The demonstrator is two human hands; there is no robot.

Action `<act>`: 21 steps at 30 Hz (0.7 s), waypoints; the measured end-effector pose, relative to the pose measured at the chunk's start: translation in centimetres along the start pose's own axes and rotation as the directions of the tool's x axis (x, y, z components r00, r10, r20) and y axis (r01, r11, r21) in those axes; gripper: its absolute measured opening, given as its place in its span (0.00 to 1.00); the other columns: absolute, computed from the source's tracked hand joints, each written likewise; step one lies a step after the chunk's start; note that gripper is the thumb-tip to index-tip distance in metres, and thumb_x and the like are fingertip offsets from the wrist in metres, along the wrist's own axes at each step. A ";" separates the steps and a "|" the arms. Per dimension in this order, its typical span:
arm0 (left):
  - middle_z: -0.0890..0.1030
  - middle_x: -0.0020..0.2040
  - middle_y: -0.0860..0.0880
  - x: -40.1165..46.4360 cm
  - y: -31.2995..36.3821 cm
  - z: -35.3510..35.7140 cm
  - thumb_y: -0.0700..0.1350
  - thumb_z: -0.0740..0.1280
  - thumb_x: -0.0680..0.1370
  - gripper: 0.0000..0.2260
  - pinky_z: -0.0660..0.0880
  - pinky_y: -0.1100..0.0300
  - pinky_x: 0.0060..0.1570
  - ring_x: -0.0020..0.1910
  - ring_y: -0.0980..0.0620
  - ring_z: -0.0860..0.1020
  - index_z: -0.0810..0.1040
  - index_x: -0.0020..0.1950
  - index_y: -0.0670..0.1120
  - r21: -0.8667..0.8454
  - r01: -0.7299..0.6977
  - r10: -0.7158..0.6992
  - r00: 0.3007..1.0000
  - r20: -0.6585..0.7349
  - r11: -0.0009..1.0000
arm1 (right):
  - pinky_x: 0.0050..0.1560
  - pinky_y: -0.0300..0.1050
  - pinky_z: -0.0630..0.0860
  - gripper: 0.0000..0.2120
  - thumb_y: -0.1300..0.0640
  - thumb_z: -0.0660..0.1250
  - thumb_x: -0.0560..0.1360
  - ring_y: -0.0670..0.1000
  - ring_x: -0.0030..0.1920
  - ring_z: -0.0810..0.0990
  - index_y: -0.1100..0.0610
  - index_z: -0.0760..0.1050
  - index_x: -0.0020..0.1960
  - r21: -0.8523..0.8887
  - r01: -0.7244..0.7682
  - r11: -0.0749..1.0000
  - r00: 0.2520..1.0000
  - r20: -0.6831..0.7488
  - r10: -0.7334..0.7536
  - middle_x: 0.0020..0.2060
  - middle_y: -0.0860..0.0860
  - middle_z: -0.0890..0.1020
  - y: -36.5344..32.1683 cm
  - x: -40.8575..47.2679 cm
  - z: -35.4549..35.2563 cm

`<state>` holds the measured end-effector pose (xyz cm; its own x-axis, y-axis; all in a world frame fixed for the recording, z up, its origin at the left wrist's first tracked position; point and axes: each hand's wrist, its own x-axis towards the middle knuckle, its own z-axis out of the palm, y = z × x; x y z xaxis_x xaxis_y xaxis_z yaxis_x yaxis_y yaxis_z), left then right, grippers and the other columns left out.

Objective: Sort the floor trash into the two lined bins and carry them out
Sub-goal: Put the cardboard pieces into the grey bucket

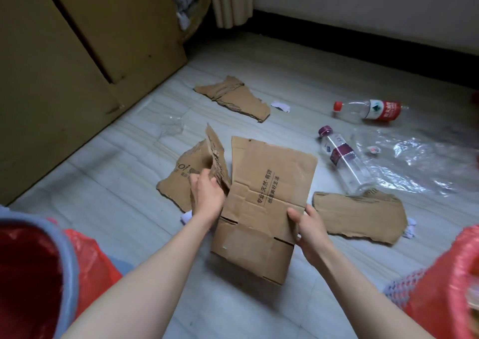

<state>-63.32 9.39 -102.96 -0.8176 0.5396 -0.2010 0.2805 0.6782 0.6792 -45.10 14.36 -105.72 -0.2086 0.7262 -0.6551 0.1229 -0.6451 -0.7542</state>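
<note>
My right hand [308, 231] grips the right edge of a large flattened cardboard panel [261, 204] with printed text, lifted off the floor. My left hand [206, 193] holds a smaller torn cardboard piece [216, 154] upright beside it. More torn cardboard lies flat: one piece [178, 180] under my left hand, one [360, 215] to the right, one [233, 99] farther back. A blue-rimmed bin with a red liner [33, 274] stands at the bottom left. A mesh bin with a red liner [445, 281] stands at the bottom right.
Two empty plastic bottles lie on the floor at right, one with a red label [370, 109], one with a purple label [344, 160]. Clear plastic film [412, 165] spreads beside them. White paper scraps [281, 105] lie about. A wooden cabinet [64, 66] fills the left.
</note>
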 end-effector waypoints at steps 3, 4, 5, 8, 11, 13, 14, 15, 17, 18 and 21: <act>0.72 0.62 0.37 -1.8 1.7 -4.0 0.37 0.56 0.80 0.15 0.61 0.59 0.57 0.63 0.41 0.69 0.70 0.66 0.38 0.032 -0.168 0.169 0.985 -0.033 0.985 | 0.38 0.41 0.71 0.09 0.63 0.61 0.78 0.50 0.44 0.78 0.54 0.74 0.54 0.001 0.089 0.996 0.996 -0.021 -0.089 0.50 0.53 0.81 -2.0 -3.3 -0.1; 0.74 0.61 0.38 -2.7 2.4 -6.0 0.37 0.56 0.80 0.14 0.62 0.57 0.56 0.62 0.40 0.71 0.72 0.64 0.38 0.049 -0.225 0.227 0.973 -0.039 0.973 | 0.38 0.41 0.71 0.10 0.63 0.61 0.78 0.51 0.46 0.78 0.56 0.73 0.58 0.008 0.114 0.993 0.993 -0.035 -0.113 0.52 0.55 0.80 -2.9 -4.9 -0.1; 0.76 0.60 0.38 -3.5 2.9 -7.7 0.37 0.57 0.79 0.13 0.64 0.55 0.55 0.60 0.40 0.72 0.73 0.62 0.39 0.068 -0.281 0.284 0.958 -0.044 0.957 | 0.39 0.41 0.72 0.11 0.63 0.61 0.78 0.52 0.46 0.78 0.57 0.72 0.60 0.017 0.131 0.991 0.990 -0.046 -0.130 0.52 0.56 0.80 -3.7 -6.1 -0.3; 0.80 0.54 0.38 -6.9 4.4 -14.0 0.37 0.59 0.78 0.11 0.69 0.52 0.49 0.54 0.38 0.76 0.78 0.56 0.42 0.087 -0.401 0.408 0.907 -0.101 0.912 | 0.48 0.49 0.76 0.10 0.64 0.61 0.78 0.52 0.43 0.79 0.59 0.71 0.59 0.115 0.192 0.975 0.981 -0.031 -0.189 0.47 0.56 0.80 -6.2 -11.4 -0.6; 0.83 0.50 0.42 -10.5 5.3 -19.8 0.39 0.60 0.78 0.10 0.72 0.54 0.45 0.50 0.40 0.78 0.79 0.55 0.46 0.041 -0.454 0.453 0.873 -0.182 0.890 | 0.48 0.49 0.77 0.10 0.63 0.61 0.79 0.50 0.42 0.79 0.58 0.72 0.59 0.197 0.243 0.950 0.969 -0.016 -0.245 0.46 0.54 0.81 -8.1 -17.0 -0.3; 0.83 0.50 0.43 -12.3 5.9 -22.9 0.39 0.61 0.78 0.10 0.71 0.56 0.45 0.50 0.41 0.79 0.80 0.55 0.46 -0.014 -0.470 0.452 0.857 -0.250 0.883 | 0.51 0.50 0.76 0.09 0.63 0.60 0.79 0.51 0.43 0.79 0.57 0.72 0.58 0.177 0.308 0.935 0.951 -0.027 -0.308 0.48 0.55 0.81 -9.5 -20.1 0.4; 0.83 0.50 0.43 -12.9 6.0 -24.2 0.38 0.61 0.78 0.11 0.71 0.57 0.46 0.51 0.41 0.79 0.80 0.55 0.46 -0.042 -0.468 0.437 0.852 -0.288 0.883 | 0.52 0.50 0.76 0.09 0.63 0.60 0.79 0.51 0.43 0.79 0.57 0.72 0.57 0.134 0.363 0.922 0.932 -0.033 -0.362 0.48 0.57 0.80 -10.1 -21.5 1.0; 0.83 0.50 0.42 -13.6 6.0 -25.8 0.38 0.60 0.78 0.11 0.72 0.56 0.47 0.52 0.41 0.79 0.80 0.55 0.45 -0.066 -0.466 0.422 0.846 -0.326 0.882 | 0.51 0.49 0.75 0.07 0.64 0.60 0.78 0.52 0.44 0.78 0.57 0.73 0.54 0.049 0.444 0.895 0.896 -0.033 -0.443 0.48 0.59 0.81 -10.5 -23.2 1.6; 0.83 0.52 0.41 -14.8 5.5 -28.3 0.36 0.60 0.77 0.12 0.73 0.54 0.51 0.53 0.40 0.78 0.79 0.56 0.44 -0.103 -0.442 0.373 0.842 -0.391 0.891 | 0.49 0.49 0.75 0.04 0.63 0.61 0.76 0.53 0.45 0.78 0.56 0.74 0.47 -0.190 0.611 0.768 0.783 0.000 -0.622 0.47 0.59 0.81 -10.9 -26.2 3.0; 0.82 0.53 0.41 -15.3 4.9 -29.7 0.36 0.60 0.77 0.13 0.73 0.54 0.52 0.54 0.40 0.78 0.79 0.57 0.44 -0.116 -0.423 0.341 0.840 -0.422 0.899 | 0.49 0.48 0.74 0.05 0.64 0.61 0.75 0.53 0.46 0.78 0.56 0.74 0.46 -0.308 0.675 0.671 0.713 0.035 -0.701 0.45 0.56 0.81 -11.0 -27.6 3.8; 0.82 0.53 0.40 -16.4 2.9 -32.9 0.35 0.60 0.76 0.14 0.72 0.55 0.52 0.55 0.40 0.78 0.79 0.59 0.43 -0.135 -0.374 0.265 0.828 -0.495 0.918 | 0.42 0.40 0.65 0.05 0.65 0.62 0.75 0.53 0.44 0.74 0.60 0.76 0.47 -0.522 0.789 0.324 0.468 0.168 -0.868 0.43 0.53 0.75 -10.9 -30.6 5.9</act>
<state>-65.59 -13.88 -74.44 -0.8514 0.3788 0.3628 0.4954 0.3531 0.7937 -45.79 -2.19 -77.17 -0.3675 0.8594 0.3555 0.3813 0.4879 -0.7852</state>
